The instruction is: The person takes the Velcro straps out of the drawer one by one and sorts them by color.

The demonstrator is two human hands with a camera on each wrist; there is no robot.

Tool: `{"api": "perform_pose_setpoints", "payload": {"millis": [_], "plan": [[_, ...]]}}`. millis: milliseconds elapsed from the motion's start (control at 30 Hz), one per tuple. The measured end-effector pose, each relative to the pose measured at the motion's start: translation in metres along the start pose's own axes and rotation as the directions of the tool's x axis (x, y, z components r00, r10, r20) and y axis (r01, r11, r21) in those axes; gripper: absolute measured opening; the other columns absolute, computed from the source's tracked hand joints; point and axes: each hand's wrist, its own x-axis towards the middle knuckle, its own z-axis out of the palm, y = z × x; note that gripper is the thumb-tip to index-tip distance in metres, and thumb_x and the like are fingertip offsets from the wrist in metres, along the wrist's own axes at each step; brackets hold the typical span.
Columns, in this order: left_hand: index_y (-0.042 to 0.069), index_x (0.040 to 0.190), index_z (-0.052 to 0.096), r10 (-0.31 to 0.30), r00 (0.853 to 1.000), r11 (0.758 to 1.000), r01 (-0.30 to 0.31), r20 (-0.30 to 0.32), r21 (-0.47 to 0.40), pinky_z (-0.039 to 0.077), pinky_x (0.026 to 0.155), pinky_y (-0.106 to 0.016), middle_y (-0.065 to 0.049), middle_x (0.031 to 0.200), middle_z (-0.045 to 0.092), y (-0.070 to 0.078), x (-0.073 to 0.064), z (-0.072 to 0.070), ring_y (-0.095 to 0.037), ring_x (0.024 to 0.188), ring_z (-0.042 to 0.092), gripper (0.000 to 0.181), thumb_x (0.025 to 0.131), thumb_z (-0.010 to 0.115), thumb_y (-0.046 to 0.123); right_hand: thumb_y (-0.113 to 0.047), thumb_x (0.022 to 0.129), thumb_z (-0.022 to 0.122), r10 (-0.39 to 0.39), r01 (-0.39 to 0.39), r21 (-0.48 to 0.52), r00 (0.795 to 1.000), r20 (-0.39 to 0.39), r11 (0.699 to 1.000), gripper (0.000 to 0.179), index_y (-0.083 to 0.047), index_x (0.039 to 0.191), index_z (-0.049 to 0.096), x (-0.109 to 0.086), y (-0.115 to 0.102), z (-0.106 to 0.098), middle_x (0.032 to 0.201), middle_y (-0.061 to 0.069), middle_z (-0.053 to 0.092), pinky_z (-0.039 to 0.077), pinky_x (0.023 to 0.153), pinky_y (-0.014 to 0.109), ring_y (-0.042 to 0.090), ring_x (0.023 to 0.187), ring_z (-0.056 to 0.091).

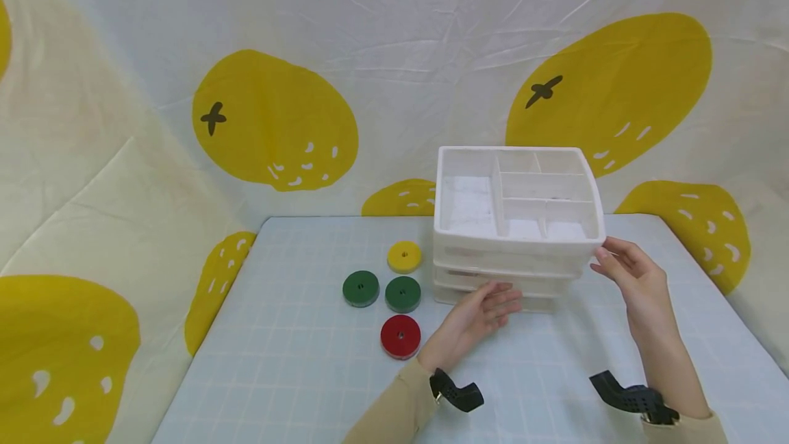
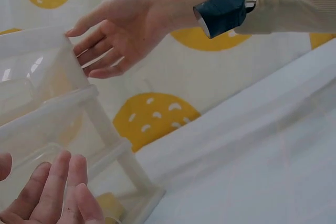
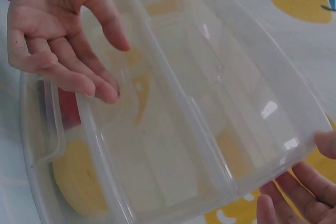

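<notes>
A white plastic drawer organizer (image 1: 520, 235) stands at the back right of the table, its top split into compartments and its drawers translucent. My left hand (image 1: 473, 314) is in front of the lower drawers, palm turned partly up and fingers loosely bent, holding nothing. Fingertips of my right hand (image 1: 635, 279) rest at the organizer's upper right front corner, the thumb toward the front. In the right wrist view, a yellow disc (image 3: 79, 177) and a red disc (image 3: 68, 107) show through the lowest drawer. The left wrist view shows my right fingers against the organizer's side.
Left of the organizer lie a yellow disc (image 1: 404, 256), two green discs (image 1: 360, 288) and a red disc (image 1: 401, 336), each with holes at its middle. They rest on a pale checked tablecloth (image 1: 296, 362). Behind hangs a white cloth (image 1: 419, 88) with yellow fruit prints.
</notes>
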Motion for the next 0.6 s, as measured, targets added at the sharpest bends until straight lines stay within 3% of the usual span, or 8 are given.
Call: {"api": "perform_pose_setpoints", "payload": {"millis": [267, 500, 600], "plan": [[0.009, 0.127, 0.057, -0.057, 0.998, 0.998, 0.058, -0.028, 0.009, 0.042, 0.107, -0.038, -0.009, 0.127, 0.064, -0.015, -0.006, -0.009, -0.022, 0.116, 0.063, 0.048, 0.094, 0.056, 0.043, -0.041, 0.094, 0.057, -0.004, 0.004, 0.002, 1.000, 0.008, 1.000, 0.047, -0.023, 0.137, 0.049, -0.001, 0.000, -0.001, 0.117, -0.027, 0.052, 0.003, 0.112, 0.070, -0.011, 0.097, 0.055], [0.009, 0.124, 0.058, -0.070, 0.987, 0.998, 0.070, -0.142, -0.009, 0.049, 0.097, -0.031, -0.010, 0.124, 0.066, -0.026, -0.001, -0.014, -0.021, 0.111, 0.066, 0.044, 0.094, 0.057, 0.041, -0.037, 0.093, 0.060, 0.009, -0.009, 0.004, 1.000, -0.017, 1.000, 0.046, -0.021, 0.135, 0.052, 0.000, -0.001, 0.001, 0.119, -0.025, 0.054, 0.019, 0.119, 0.050, -0.007, 0.103, 0.055], [0.008, 0.124, 0.056, -0.071, 0.984, 0.997, 0.067, -0.161, -0.028, 0.049, 0.095, -0.030, -0.011, 0.125, 0.066, -0.028, 0.001, -0.014, -0.022, 0.111, 0.066, 0.044, 0.095, 0.057, 0.040, -0.037, 0.093, 0.060, 0.005, -0.005, -0.009, 1.000, -0.020, 1.000, 0.045, -0.021, 0.134, 0.053, 0.000, -0.001, 0.001, 0.119, -0.025, 0.054, 0.022, 0.119, 0.047, -0.007, 0.104, 0.055]]}}
